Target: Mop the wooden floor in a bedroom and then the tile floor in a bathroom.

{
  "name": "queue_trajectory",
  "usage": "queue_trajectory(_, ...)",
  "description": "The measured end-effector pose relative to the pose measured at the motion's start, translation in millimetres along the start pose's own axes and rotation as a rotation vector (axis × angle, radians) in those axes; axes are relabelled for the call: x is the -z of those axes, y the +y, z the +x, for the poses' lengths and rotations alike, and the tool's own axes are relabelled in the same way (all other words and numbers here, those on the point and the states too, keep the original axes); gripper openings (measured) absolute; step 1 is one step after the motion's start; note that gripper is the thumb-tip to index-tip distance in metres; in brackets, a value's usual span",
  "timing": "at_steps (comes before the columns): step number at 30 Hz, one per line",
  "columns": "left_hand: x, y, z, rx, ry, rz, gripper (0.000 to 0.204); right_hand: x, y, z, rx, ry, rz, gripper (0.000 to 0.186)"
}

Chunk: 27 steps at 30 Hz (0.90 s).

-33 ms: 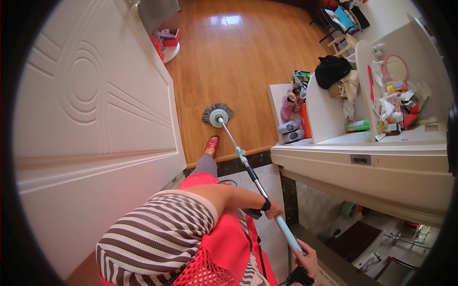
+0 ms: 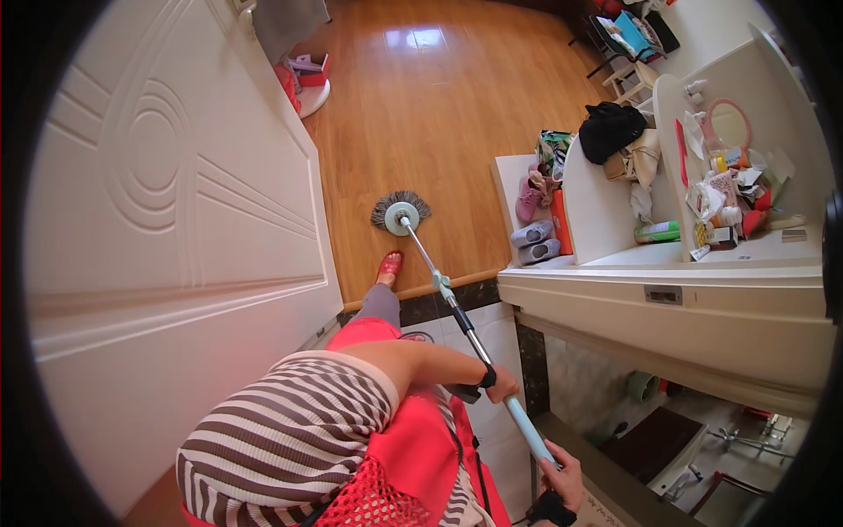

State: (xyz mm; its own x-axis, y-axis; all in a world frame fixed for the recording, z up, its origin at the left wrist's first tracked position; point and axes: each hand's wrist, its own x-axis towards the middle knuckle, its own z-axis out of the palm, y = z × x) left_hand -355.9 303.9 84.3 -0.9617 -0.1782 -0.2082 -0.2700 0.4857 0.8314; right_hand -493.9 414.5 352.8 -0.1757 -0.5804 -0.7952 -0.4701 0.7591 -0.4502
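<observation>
A mop with a round pale head and grey strands rests on the wooden floor just past the doorway. Its handle, metal with a light blue grip, slants down to the right toward me. My left hand is wrapped round the handle at the upper part of the blue grip. Lower down, near the end of the grip, my right hand is closed round it, partly hiding it. Both wrists carry black bands. My foot in a red slipper stands on the wood beside the mop head.
To the left a white panelled door stands open. White shelves at right hold shoes, a black bag and small bottles. A dark threshold strip crosses the doorway. A red box lies at the far left.
</observation>
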Motion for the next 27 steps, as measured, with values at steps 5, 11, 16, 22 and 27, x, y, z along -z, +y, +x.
queue_trajectory(5,27,-45,-32,0.002,0.149,-0.087,0.023,-6,-29,37,0.005,-0.067,0.006,0.042)
queue_trajectory(11,121,-137,-99,0.125,0.087,0.036,0.017,-64,-98,127,0.121,-0.062,-0.041,0.040)
queue_trajectory(16,203,-241,-167,0.377,0.133,0.272,0.018,-133,-191,227,0.277,-0.111,-0.090,0.042)
queue_trajectory(22,306,-350,-251,0.848,0.453,0.686,0.014,-215,-324,346,0.733,-0.049,-0.218,0.049)
queue_trajectory(27,347,-386,-300,1.118,0.630,0.724,0.019,-264,-399,360,0.748,-0.182,-0.239,0.055)
